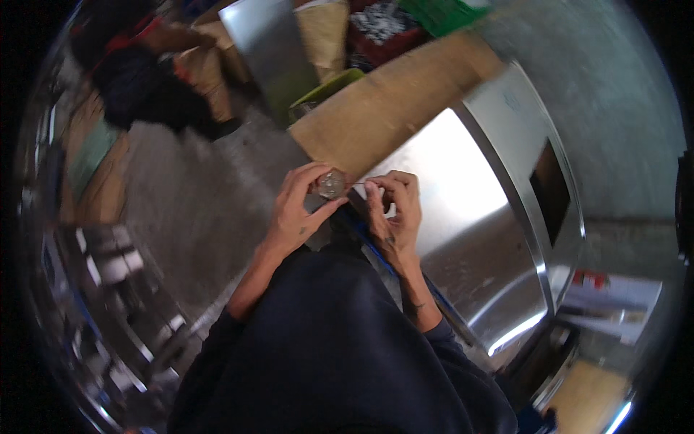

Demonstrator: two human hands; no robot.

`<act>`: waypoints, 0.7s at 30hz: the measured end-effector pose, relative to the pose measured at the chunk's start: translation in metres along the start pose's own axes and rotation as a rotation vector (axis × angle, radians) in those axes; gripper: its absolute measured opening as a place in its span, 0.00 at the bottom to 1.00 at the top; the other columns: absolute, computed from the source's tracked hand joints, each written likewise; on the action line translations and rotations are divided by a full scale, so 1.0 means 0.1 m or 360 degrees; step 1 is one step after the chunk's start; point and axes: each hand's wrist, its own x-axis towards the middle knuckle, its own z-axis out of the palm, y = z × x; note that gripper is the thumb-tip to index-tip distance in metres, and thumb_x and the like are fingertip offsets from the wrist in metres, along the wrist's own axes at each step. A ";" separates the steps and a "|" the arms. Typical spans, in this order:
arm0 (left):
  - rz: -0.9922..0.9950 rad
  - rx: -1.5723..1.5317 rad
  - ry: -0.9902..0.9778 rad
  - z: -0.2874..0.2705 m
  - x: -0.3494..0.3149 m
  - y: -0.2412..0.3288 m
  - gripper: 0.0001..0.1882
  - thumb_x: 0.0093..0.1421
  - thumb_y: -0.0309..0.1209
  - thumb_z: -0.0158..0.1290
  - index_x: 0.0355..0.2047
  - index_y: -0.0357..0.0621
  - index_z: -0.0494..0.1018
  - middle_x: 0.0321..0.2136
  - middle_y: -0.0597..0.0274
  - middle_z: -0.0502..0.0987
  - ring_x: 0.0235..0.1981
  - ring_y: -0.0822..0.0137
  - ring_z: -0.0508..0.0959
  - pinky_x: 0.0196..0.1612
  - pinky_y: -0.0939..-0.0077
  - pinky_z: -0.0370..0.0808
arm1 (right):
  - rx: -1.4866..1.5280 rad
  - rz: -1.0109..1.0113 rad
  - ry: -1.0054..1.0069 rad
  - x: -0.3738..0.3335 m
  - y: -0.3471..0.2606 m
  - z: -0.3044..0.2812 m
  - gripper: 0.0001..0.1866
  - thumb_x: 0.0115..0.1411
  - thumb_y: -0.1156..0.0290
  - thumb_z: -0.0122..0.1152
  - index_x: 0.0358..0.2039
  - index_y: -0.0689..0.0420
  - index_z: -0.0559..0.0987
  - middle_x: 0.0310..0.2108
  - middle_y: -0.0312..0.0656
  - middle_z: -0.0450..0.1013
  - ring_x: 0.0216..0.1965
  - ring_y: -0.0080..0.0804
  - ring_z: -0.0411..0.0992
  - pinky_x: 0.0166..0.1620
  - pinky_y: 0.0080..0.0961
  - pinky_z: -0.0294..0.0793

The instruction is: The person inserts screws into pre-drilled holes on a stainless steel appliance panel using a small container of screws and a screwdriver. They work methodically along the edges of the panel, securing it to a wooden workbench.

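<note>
My left hand point(295, 210) grips a small round shiny thing point(331, 184), greyish-brown and see-through-looking, between thumb and fingers. Its exact kind is too blurred to make out. Just to the right, my right hand point(397, 210) is closed in a pinch, with a thin dark strand point(357, 183) running from its fingertips toward the round thing. Something small and white shows among the right fingers. Both hands are held in front of my body, over the left edge of a shiny sheet-metal piece point(463, 231).
A brown cardboard strip point(397, 101) lies beyond the metal. On the right stands a metal panel with a rectangular opening point(551, 192). A green bin point(325, 94) and another metal sheet point(269, 54) are ahead. Another person in dark clothes point(155, 87) is at far left.
</note>
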 end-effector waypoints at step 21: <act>-0.0247 -0.0005 -0.0203 1.10 0.55 0.15 0.33 0.59 0.29 0.76 0.62 0.39 0.75 0.58 0.47 0.81 0.49 0.60 0.84 0.49 0.67 0.81 | 0.0076 0.0522 0.0611 1.81 2.18 -1.53 0.18 0.77 0.59 0.62 0.47 0.65 0.80 0.37 0.45 0.80 0.36 0.28 0.78 0.41 0.27 0.78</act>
